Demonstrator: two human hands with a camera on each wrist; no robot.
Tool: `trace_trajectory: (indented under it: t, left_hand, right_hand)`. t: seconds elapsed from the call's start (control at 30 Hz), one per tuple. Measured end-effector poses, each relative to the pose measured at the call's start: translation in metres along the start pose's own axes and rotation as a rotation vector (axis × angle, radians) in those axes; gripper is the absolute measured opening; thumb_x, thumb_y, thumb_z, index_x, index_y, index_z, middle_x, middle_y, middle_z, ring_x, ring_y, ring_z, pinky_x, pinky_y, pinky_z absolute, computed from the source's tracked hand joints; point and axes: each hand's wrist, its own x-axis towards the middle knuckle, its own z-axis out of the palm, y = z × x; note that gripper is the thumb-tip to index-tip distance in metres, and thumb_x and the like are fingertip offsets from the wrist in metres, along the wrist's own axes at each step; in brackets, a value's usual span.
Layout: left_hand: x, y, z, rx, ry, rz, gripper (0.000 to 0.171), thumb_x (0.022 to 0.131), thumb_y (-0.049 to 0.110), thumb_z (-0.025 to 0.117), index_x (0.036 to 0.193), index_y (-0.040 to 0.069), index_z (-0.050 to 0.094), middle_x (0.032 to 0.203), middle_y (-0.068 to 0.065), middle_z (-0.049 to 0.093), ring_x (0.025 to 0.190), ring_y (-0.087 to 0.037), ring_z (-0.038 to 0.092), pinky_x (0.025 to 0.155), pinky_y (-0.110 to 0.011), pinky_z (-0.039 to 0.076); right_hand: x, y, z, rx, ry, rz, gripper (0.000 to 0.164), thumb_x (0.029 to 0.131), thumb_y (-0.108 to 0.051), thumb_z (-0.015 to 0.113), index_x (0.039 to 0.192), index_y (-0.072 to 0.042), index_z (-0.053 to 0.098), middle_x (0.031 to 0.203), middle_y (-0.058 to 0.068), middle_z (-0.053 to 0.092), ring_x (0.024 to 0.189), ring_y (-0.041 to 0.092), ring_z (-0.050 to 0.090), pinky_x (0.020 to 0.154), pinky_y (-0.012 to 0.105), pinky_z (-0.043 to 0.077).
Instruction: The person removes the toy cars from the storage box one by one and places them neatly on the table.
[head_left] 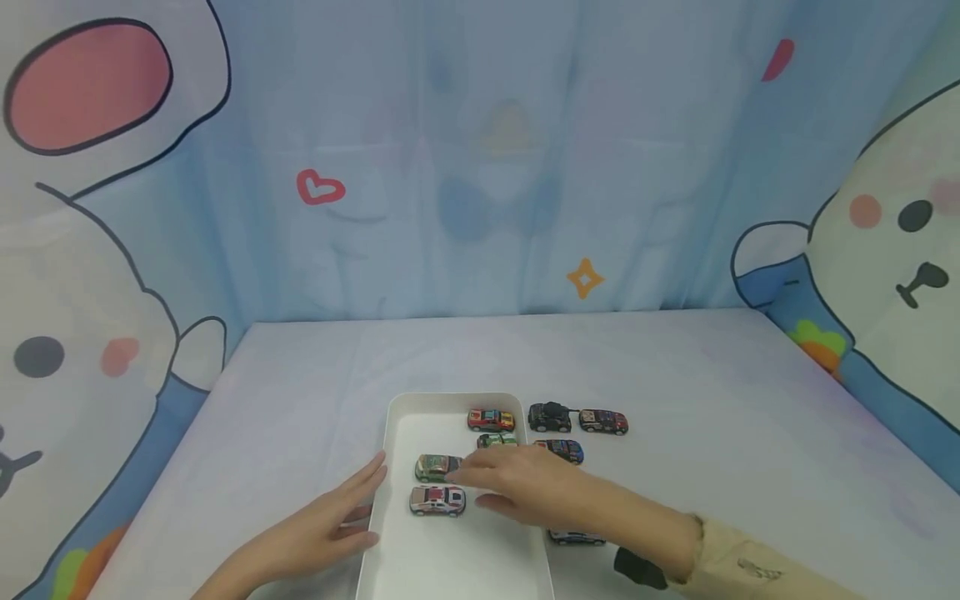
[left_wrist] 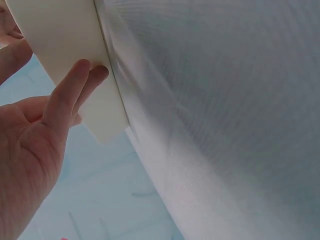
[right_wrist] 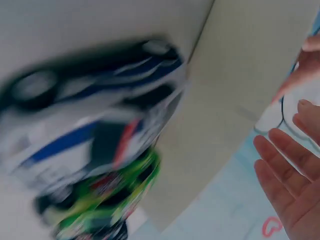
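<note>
A white tray [head_left: 457,575] holds several toy cars: a red and yellow one [head_left: 491,419], a partly covered green one [head_left: 495,439], a green and orange one [head_left: 437,468] and a white and red one [head_left: 437,500]. My left hand [head_left: 322,529] touches the tray's left wall with fairly straight fingertips, also visible in the left wrist view [left_wrist: 45,125]. Over the tray reaches my right hand [head_left: 517,479], fingertips beside the green and orange car. In the right wrist view that hand [right_wrist: 295,180] has extended fingers and holds nothing.
Right of the tray stand a black toy car [head_left: 550,417], a dark red-marked one [head_left: 603,421], a blue one [head_left: 564,451] and a silver one [head_left: 576,538]. The right wrist view shows a blurred white-blue car [right_wrist: 100,120] and a green one [right_wrist: 110,195] beside the tray wall.
</note>
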Motion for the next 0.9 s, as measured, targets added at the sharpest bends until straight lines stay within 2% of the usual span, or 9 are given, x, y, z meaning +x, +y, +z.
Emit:
trace_trajectory:
  t: [0.17,0.3,0.43,0.63,0.9]
  left_hand:
    - [0.001,-0.001,0.001,0.003,-0.014,0.010,0.074,0.093,0.018,0.059,0.144,-0.011,0.014,0.151,-0.026,0.000,0.121,-0.048,0.038,0.093,-0.036,0.046]
    - [0.001,-0.002,0.001,0.004,-0.023,0.036,0.073,0.094,0.017,0.058,0.144,-0.012,0.014,0.151,-0.027,-0.001,0.122,-0.047,0.037,0.094,-0.036,0.045]
    - [0.000,-0.002,0.000,0.002,-0.024,0.053,0.073,0.094,0.017,0.058,0.143,-0.013,0.013,0.150,-0.029,-0.001,0.122,-0.048,0.037,0.094,-0.036,0.046]
    - [-0.001,-0.001,0.000,-0.022,-0.019,0.009,0.075,0.094,0.019,0.059,0.144,-0.011,0.012,0.151,-0.026,-0.001,0.121,-0.048,0.038,0.093,-0.032,0.047]
    - [-0.001,0.001,0.000,-0.023,-0.016,0.009,0.074,0.094,0.020,0.058,0.144,-0.011,0.012,0.151,-0.025,-0.001,0.120,-0.049,0.039,0.093,-0.033,0.047]
  right_hand:
    - [0.018,-0.011,0.015,-0.091,-0.150,-0.050,0.053,0.084,-0.025,0.072,0.134,-0.027,0.054,0.109,-0.007,0.061,0.094,0.004,0.058,0.072,0.015,0.051]
    - [0.025,-0.015,0.019,-0.120,-0.215,-0.039,0.056,0.084,-0.026,0.071,0.136,-0.031,0.050,0.107,-0.008,0.061,0.090,0.002,0.057,0.069,0.013,0.051]
    - [0.032,-0.016,0.021,-0.102,-0.211,-0.025,0.050,0.085,-0.022,0.071,0.132,-0.031,0.055,0.099,-0.009,0.063,0.083,0.000,0.057,0.065,0.012,0.050]
    - [0.041,-0.019,0.021,-0.093,-0.182,-0.041,0.045,0.083,-0.020,0.072,0.126,-0.028,0.061,0.092,-0.007,0.062,0.076,-0.001,0.054,0.065,0.008,0.048]
    - [0.052,-0.021,0.022,-0.165,-0.148,-0.105,0.037,0.081,-0.019,0.073,0.117,-0.025,0.066,0.095,-0.005,0.066,0.083,0.003,0.060,0.070,0.009,0.049]
